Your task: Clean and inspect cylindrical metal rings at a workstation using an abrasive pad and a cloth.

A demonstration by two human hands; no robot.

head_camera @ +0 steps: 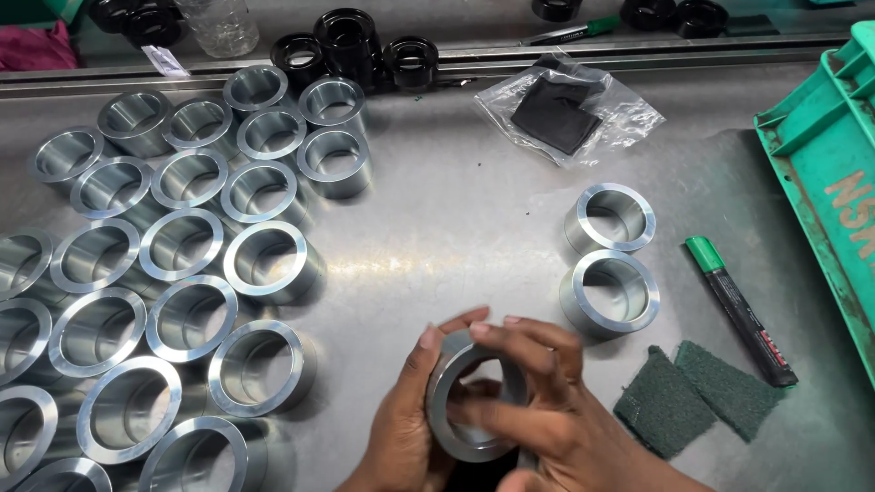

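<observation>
Near the front edge of the steel table (456, 219), the left hand (401, 428) and right hand (538, 401) together clasp a shiny, short metal ring sleeve (460, 401), tilted on edge, fingers curled over its rim. Two matching sleeves (609, 255) stand just right; green scouring pads (693, 392) lie beyond.

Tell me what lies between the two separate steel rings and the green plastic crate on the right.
In the head view, a green-capped black marker pen lies on the metal table between the rings and crate.
</observation>
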